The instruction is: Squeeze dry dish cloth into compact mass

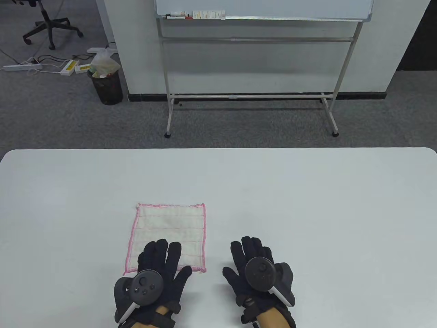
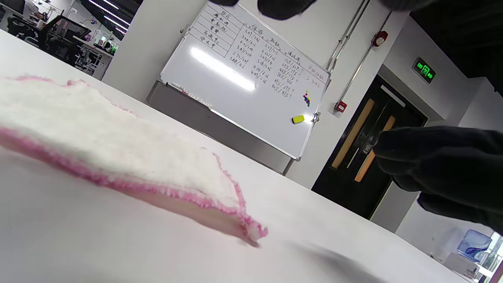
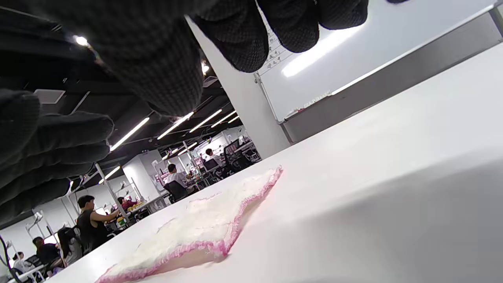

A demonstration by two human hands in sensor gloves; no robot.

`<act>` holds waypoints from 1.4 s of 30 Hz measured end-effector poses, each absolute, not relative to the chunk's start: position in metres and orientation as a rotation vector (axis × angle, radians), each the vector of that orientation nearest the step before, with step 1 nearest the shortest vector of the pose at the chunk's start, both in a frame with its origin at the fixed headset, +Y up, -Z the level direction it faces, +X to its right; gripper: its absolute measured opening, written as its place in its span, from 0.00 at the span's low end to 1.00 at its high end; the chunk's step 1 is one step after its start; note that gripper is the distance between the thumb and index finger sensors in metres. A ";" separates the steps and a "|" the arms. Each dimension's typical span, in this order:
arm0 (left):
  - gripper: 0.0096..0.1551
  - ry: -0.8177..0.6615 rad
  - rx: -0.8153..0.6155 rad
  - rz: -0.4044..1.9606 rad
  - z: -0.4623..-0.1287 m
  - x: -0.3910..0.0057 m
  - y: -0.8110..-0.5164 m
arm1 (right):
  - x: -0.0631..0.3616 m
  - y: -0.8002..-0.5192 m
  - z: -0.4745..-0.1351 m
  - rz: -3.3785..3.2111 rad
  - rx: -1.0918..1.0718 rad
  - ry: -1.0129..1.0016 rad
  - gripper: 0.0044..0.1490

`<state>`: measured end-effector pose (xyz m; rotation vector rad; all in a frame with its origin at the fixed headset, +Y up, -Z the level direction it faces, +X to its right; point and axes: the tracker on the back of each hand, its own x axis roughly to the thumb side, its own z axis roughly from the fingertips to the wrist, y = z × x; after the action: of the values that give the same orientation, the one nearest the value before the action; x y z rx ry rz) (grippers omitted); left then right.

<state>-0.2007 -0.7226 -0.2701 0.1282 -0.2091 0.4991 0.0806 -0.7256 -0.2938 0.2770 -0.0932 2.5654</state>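
A white dish cloth [image 1: 170, 229] with a pink hem lies flat and spread out on the white table [image 1: 307, 205], near the front, left of centre. My left hand [image 1: 160, 263] is open with fingers spread over the cloth's near edge; whether it touches the cloth I cannot tell. My right hand [image 1: 252, 259] is open and empty, flat over the bare table just right of the cloth. The cloth also shows in the left wrist view [image 2: 118, 153] and in the right wrist view [image 3: 204, 228], lying flat, with gloved fingers [image 3: 243, 39] hanging above.
A whiteboard on a rolling stand [image 1: 252, 68] stands on the floor beyond the table's far edge. A black bin [image 1: 106, 85] and an office chair [image 1: 47, 24] stand at the far left.
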 end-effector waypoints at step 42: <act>0.54 -0.241 -0.323 0.172 -0.357 -0.211 -0.761 | 0.067 -0.725 -0.292 2.430 0.303 -0.166 0.45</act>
<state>-0.2111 -0.7607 -0.3567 -0.3228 -0.2406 0.1718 0.0665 -0.7251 -0.2925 0.3034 -0.1659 2.4304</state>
